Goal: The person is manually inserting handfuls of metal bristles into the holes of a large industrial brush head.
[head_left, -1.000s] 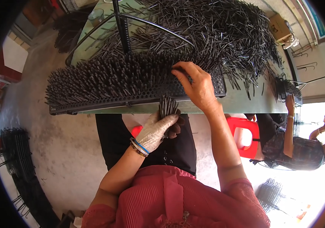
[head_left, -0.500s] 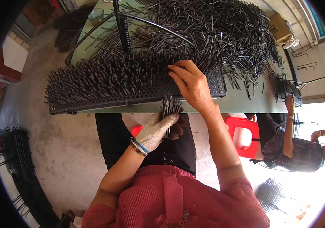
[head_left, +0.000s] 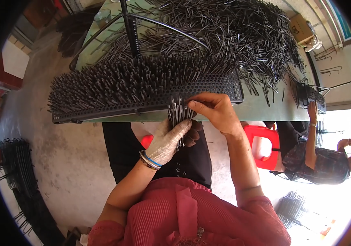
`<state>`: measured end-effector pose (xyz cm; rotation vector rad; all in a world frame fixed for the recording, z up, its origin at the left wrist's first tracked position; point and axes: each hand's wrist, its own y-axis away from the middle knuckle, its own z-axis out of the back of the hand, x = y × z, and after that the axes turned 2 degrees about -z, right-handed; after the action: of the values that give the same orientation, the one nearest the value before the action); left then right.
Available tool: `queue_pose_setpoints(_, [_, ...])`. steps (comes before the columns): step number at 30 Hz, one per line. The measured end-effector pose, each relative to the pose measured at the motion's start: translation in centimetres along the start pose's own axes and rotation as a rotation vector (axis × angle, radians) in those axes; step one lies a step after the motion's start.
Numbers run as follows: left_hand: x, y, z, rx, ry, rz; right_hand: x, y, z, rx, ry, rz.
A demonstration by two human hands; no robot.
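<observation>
I see the left hand (head_left: pixel 168 141) wrapped round a bundle of rods (head_left: pixel 176 112) by the near edge of the holed tray (head_left: pixel 214 87). Right hand (head_left: pixel 218 113) at the bundle; can't tell if it's pinching one. Risk: slack left grip spills rods, crossed tips drag extras.

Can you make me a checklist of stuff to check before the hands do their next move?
1. Left hand has a firm hold on the bundle of dark rods: ok, gloved fingers wrap around it.
2. Right hand is at the bundle: ok, fingertips are at its upper end.
3. Right hand has pinched one single rod: cannot tell, the fingers crowd the rods.
4. Black rack has open holes: ok, at its right end.
5. More rods available: ok, a big loose pile lies behind the rack.
6. Both hands gloved: not ok, the right is bare.
</observation>
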<state>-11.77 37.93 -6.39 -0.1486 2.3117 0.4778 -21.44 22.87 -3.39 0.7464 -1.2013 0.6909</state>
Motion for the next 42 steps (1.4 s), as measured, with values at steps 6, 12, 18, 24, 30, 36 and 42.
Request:
queue_pose_setpoints(6, [0.6,0.0,-0.3,-0.108,0.072,-0.008,-0.8,0.3,-0.3,-0.05,-0.103,-0.115])
queue_pose_setpoints(12, [1.2,0.2,0.3,-0.169,-0.029,-0.027,-0.8,0.4,-0.9,-0.126,-0.121,0.012])
queue_pose_setpoints(18, [0.9,0.0,-0.1,-0.176,-0.001,-0.09,-0.3,0.7,-0.7,-0.019,0.055,-0.056])
queue_pose_setpoints(24, [0.9,0.1,-0.3,-0.183,0.04,-0.02,-0.1,0.5,-0.4,-0.079,-0.179,-0.03])
queue_pose_setpoints(30, [1.3,-0.2,-0.4,-0.183,0.046,0.027,1.2,-1.6,1.3,-0.379,-0.077,0.263])
queue_pose_setpoints(36, [1.4,-0.2,-0.7,-0.164,0.006,0.053,0.4,-4.6,2.0,-0.383,0.136,0.39])
queue_pose_setpoints(42, [1.5,-0.3,-0.4,-0.146,-0.001,0.065,-0.4,-5.2,1.9,-0.355,0.079,0.379])
